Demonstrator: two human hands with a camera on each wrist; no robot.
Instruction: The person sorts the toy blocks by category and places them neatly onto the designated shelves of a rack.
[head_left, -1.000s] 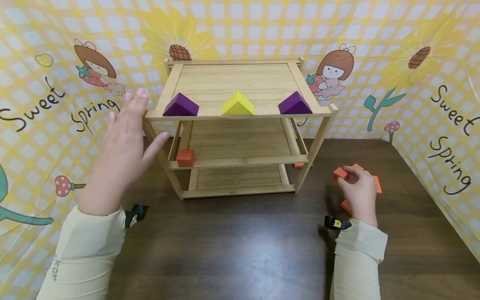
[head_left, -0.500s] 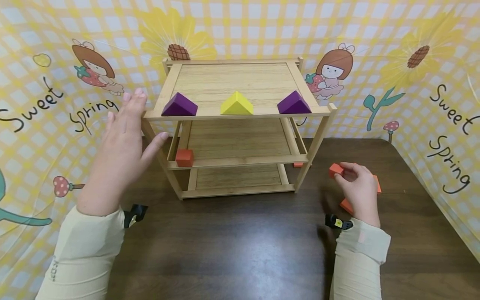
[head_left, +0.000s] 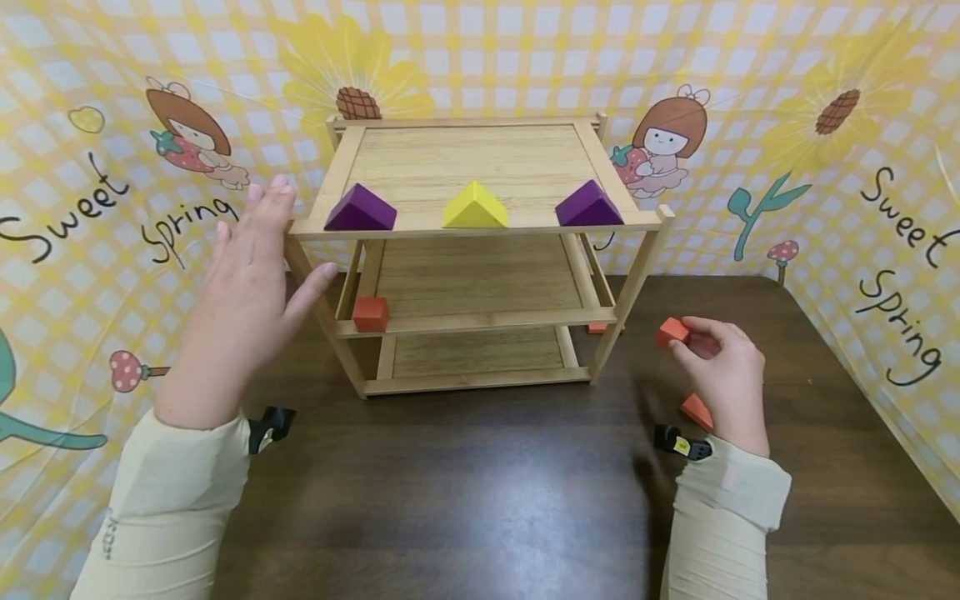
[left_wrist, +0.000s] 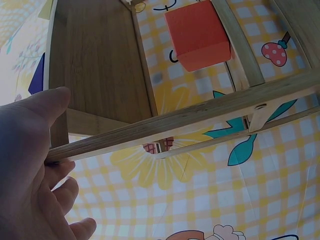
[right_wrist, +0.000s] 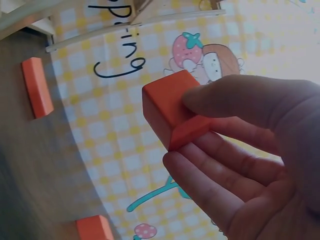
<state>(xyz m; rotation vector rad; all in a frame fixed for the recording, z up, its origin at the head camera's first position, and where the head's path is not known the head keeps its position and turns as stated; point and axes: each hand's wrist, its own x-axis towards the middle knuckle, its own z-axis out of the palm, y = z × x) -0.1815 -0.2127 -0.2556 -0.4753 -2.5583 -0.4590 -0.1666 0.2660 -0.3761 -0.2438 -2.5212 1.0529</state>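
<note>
My right hand (head_left: 723, 367) pinches an orange-red cube block (head_left: 672, 332) between thumb and fingers, raised over the table at the right. In the right wrist view, the thumb lies on one face of that block (right_wrist: 172, 107). My left hand (head_left: 243, 300) rests against the left front post of the wooden shelf rack (head_left: 472, 321), its fingers straight and the thumb spread apart. A second orange-red cube (head_left: 371, 314) sits at the left end of the middle tier. Two purple triangular blocks, left (head_left: 361, 208) and right (head_left: 590, 205), flank a yellow triangular block (head_left: 476, 207) on the top front edge.
An orange wedge-shaped block (head_left: 697, 411) lies on the dark table (head_left: 480, 500) beside my right wrist. Another orange block (head_left: 597, 328) shows behind the rack's right leg. A checked, printed cloth (head_left: 487, 58) hangs around the back and sides.
The right hand has lifted the orange-red cube and drawn slightly up and right, covering most of the orange blocks behind it. My left hand has stayed at the rack's post.
</note>
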